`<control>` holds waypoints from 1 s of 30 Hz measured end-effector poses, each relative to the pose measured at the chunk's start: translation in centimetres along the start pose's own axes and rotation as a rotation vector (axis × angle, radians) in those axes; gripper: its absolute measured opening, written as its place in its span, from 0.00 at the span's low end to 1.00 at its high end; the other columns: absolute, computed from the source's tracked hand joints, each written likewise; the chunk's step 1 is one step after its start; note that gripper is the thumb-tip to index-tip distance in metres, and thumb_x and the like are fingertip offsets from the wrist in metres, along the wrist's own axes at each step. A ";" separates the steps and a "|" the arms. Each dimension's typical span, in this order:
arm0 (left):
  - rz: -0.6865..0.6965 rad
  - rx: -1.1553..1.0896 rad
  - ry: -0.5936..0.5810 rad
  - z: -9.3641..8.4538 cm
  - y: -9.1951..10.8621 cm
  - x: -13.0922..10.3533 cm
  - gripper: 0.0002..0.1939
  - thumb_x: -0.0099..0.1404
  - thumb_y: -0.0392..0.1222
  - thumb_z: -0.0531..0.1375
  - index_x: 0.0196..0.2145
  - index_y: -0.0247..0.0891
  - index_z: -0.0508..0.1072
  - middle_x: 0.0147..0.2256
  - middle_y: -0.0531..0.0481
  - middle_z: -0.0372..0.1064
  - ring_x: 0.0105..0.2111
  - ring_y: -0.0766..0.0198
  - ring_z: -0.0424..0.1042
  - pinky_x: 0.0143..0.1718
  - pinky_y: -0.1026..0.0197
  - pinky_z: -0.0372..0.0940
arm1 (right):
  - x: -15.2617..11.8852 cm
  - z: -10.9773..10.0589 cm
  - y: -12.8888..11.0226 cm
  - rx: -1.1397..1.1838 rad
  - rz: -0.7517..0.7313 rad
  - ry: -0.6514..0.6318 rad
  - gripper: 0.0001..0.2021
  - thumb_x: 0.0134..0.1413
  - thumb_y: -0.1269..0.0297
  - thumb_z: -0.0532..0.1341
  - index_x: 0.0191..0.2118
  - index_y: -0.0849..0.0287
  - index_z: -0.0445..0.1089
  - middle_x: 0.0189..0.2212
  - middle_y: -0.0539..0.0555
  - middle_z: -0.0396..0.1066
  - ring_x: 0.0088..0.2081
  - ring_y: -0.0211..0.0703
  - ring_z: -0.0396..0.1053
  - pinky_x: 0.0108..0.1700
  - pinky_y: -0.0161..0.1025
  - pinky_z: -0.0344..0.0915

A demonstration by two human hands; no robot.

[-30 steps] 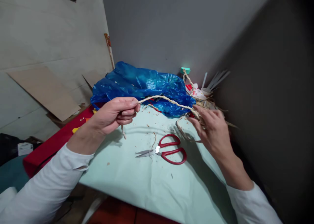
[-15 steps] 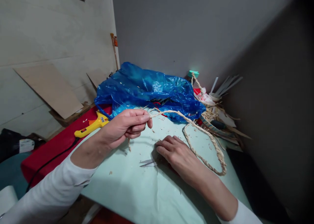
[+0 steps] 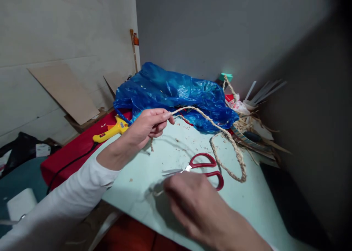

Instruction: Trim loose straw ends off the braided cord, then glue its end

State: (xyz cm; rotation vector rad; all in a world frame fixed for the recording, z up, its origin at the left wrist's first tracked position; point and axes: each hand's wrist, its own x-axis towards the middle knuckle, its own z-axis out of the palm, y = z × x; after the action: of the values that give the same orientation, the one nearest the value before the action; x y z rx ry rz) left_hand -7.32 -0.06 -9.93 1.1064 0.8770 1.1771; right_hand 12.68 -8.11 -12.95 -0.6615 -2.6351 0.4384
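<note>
My left hand (image 3: 152, 124) pinches a thin stretch of braided straw cord (image 3: 217, 124) above the table. From its fingertips the cord arcs right and loops down onto the tabletop; a short end hangs below the hand. Blurred by motion, my right hand (image 3: 189, 203) is curled closed low over the table's front. A pale curl of strand (image 3: 157, 193) shows beside its fingers, but what they hold is hidden. Behind that hand lie red-handled scissors (image 3: 203, 165), blades slightly apart and pointing left, one handle partly covered by the hand.
A crumpled blue plastic bag (image 3: 176, 93) fills the back of the pale green table (image 3: 132, 192). Left of it, a yellow glue gun (image 3: 111, 132) with a black cable rests over red cloth. Straw strips (image 3: 244, 122) are heaped at the back right; a dark flat panel (image 3: 291, 199) borders the right edge.
My right hand has come off the scissors and moved nearer to me, its fingers now curled. The scissors' red handles are uncovered. My left hand keeps its pinch on the cord; the view has shifted.
</note>
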 end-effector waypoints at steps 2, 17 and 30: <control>0.001 -0.025 0.011 -0.2 -0.2 0.3 0.10 0.65 0.39 0.60 0.28 0.31 0.73 0.17 0.60 0.50 0.15 0.77 0.40 0.16 0.71 0.39 | -0.4 2.8 -2.1 0.064 -0.020 -0.076 0.03 0.60 0.67 0.56 0.33 0.56 0.63 0.26 0.48 0.70 0.25 0.37 0.63 0.27 0.36 0.57; -0.002 -0.098 -0.070 -0.1 -0.5 0.3 0.10 0.65 0.39 0.60 0.28 0.30 0.74 0.17 0.59 0.52 0.15 0.78 0.40 0.15 0.72 0.39 | 1.1 8.1 -3.5 -0.138 -0.061 0.044 0.28 0.64 0.58 0.57 0.61 0.76 0.62 0.63 0.71 0.62 0.65 0.60 0.58 0.64 0.54 0.61; 0.007 -0.070 -0.239 1.5 -0.2 -1.3 0.11 0.69 0.40 0.56 0.33 0.32 0.73 0.20 0.57 0.57 0.17 0.75 0.45 0.19 0.70 0.43 | 2.3 -2.5 0.1 0.496 0.528 0.578 0.08 0.63 0.57 0.60 0.39 0.55 0.71 0.26 0.49 0.74 0.25 0.37 0.71 0.28 0.32 0.70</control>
State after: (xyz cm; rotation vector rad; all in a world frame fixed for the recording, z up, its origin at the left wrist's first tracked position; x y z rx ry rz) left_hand -6.07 -1.62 -9.77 1.1664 0.6436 1.0479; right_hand 11.93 -6.41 -10.17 -1.1057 -1.7020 0.8603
